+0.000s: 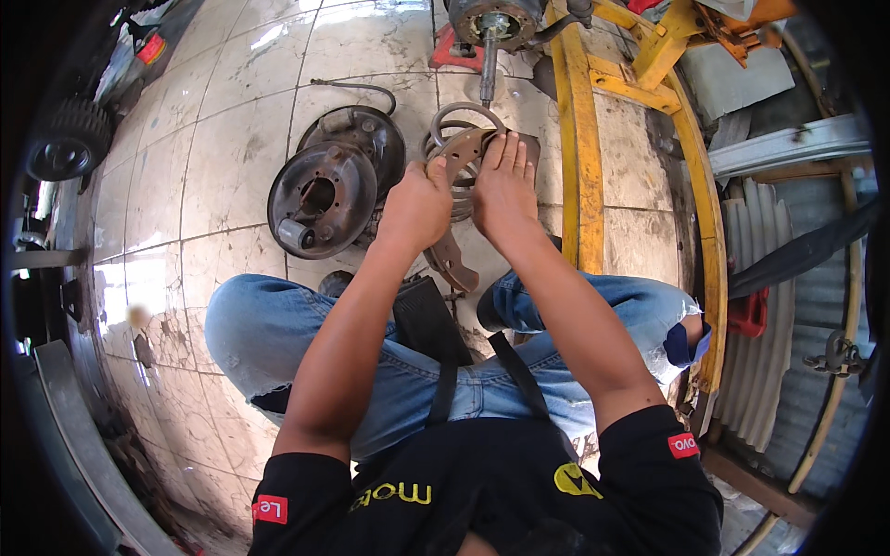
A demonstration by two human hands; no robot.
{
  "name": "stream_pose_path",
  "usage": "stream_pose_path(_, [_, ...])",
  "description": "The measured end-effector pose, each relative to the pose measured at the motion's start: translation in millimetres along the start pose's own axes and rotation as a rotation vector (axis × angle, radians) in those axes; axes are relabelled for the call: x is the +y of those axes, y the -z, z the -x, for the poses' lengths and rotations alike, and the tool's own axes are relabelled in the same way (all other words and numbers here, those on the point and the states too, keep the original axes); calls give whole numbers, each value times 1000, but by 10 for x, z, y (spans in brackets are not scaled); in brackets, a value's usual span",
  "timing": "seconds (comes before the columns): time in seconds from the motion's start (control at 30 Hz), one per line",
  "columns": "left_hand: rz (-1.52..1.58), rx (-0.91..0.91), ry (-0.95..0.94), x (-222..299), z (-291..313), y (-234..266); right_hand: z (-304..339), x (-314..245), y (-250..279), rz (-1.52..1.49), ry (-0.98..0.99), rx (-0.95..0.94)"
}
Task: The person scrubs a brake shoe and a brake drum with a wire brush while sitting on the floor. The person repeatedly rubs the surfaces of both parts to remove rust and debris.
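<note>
My left hand point(415, 206) is closed round a curved brown brake shoe point(452, 264), whose lower end sticks out below the wrist. Its upper end point(464, 148) shows small holes along the lining. My right hand point(505, 183) lies with fingers stretched flat over that upper end and over a dark brown sheet point(528, 148), which looks like sandpaper; the thumb is hidden. Under both hands stands a grey coil spring point(456, 113), partly covered by them.
Left of my hands, two round dark brake backing plates point(324, 222) overlap on the tiled floor point(232, 167). A yellow metal frame point(579, 167) stands close on the right. Ahead is a hub with a shaft point(489, 60) beside a red stand point(454, 51). A small wheel point(69, 141) is far left.
</note>
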State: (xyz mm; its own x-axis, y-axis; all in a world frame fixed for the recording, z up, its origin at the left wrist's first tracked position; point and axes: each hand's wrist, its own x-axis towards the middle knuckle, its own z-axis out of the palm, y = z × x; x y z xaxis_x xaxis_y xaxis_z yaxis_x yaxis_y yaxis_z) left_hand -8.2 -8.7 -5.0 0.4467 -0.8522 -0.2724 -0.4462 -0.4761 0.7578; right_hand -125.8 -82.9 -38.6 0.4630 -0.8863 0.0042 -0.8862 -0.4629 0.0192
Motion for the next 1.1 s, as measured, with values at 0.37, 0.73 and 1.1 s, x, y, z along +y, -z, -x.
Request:
stream_pose_path(0.37, [-4, -9, -3, 34, 13, -39, -24, 163, -10, 46, 53, 79])
stream_pose_path(0.73, [-22, -7, 9, 16, 19, -22, -82, 128, 25, -18, 25, 21])
stream_pose_path(1.1, [-29, -3, 4, -40, -23, -28, 161, 9, 77, -41, 85, -33])
